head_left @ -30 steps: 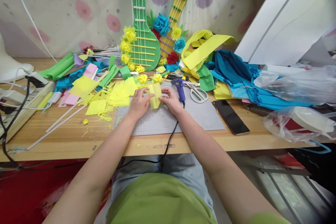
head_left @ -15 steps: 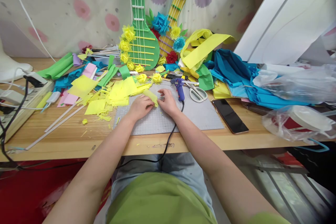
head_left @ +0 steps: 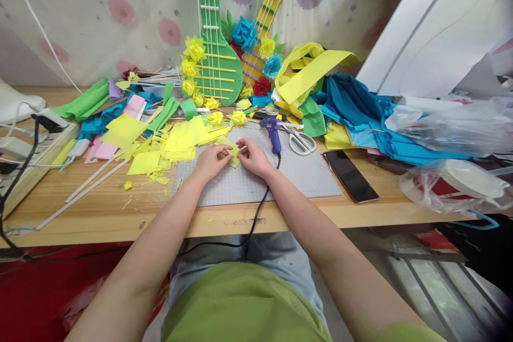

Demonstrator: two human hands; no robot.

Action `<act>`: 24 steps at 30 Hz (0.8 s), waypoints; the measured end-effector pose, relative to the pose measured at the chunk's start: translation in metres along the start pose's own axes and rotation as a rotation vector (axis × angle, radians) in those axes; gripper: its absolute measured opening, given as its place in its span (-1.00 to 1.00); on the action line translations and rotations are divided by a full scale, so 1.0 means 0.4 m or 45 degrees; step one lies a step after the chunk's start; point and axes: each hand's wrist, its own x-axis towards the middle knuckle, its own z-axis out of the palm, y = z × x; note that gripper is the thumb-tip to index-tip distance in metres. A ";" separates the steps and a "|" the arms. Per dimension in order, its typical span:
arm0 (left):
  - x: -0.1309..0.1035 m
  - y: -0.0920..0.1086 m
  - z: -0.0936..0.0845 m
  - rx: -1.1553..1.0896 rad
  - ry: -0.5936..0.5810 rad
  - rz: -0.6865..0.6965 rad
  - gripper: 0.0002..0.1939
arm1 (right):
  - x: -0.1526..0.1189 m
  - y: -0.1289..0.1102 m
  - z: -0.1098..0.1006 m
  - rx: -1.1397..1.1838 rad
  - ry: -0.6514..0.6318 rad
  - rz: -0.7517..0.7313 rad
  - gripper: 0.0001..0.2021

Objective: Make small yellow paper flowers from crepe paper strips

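Note:
A small piece of yellow paper [head_left: 228, 145] is pinched between my two hands, just above the grey cutting mat [head_left: 306, 179]. My left hand [head_left: 211, 162] grips its left side and my right hand [head_left: 253, 157] its right side, fingertips close together. Part of the paper is hidden behind the fingers. To the left lies a stack of yellow paper squares [head_left: 186, 138]. Yellow paper flowers [head_left: 239, 118] rest behind my hands. A purple glue gun [head_left: 274, 136] and white-handled scissors [head_left: 302, 143] lie right of my right hand.
A green paper-covered guitar shape [head_left: 220, 72] and a yellow one [head_left: 272, 2] lean on the wall. A black phone [head_left: 350, 176] lies at the right. Blue crepe paper [head_left: 356, 101] is heaped behind it. The glue gun's black cord [head_left: 260, 207] hangs over the table's front edge.
The yellow paper, tilted and narrow before, now shows a flatter, wider diamond-like face. Both hands have shifted slightly, with the fingertips repositioned on the paper.

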 end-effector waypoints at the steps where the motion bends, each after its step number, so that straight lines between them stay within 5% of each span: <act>1: 0.000 0.000 0.000 0.010 0.003 -0.016 -0.74 | -0.001 0.000 -0.002 0.006 -0.020 -0.015 -0.63; 9: -0.011 -0.005 -0.025 0.059 -0.096 0.238 -0.63 | -0.004 0.007 -0.013 0.019 -0.123 -0.059 -0.54; 19: -0.004 -0.018 -0.004 0.211 0.067 0.155 -0.81 | -0.002 0.005 -0.012 0.064 -0.121 -0.037 -0.56; 24: -0.006 0.012 0.002 0.178 -0.031 0.215 -0.83 | 0.000 0.011 -0.006 0.094 -0.102 -0.035 -0.61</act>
